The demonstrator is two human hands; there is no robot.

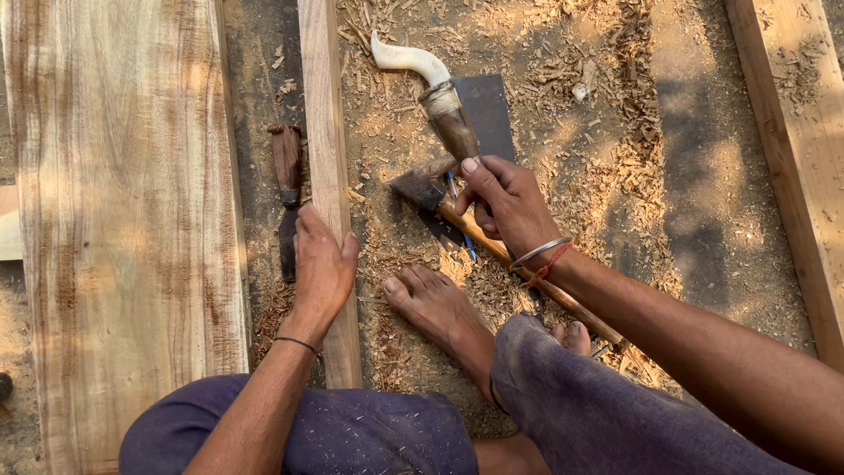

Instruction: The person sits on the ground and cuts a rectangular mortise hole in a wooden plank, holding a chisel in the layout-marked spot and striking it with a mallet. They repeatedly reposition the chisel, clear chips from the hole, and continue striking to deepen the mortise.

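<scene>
Head camera looks down at a person sitting on the ground (703, 202), which is covered in wood chips. One bare foot (440, 308) rests on the chips between the two hands.

Left hand (321, 268) lies flat and open on a thin wood strip (325, 105), pressing on it. It grips nothing. The strip runs away from the person, and a wide plank (123, 220) lies just beside it on the left. A small dark chisel (287, 189) lies in the gap between the plank and the strip, near the left hand.

Right hand (505, 207) is closed around a blue pen (459, 220). Its thumb touches a big knife (431, 88) with a curved white handle end. The knife lies on the ground, pointing away. An axe (426, 189) lies under the right hand, its long wood handle going back under the wrist. Another wood beam (791, 132) lies far off on the right.
</scene>
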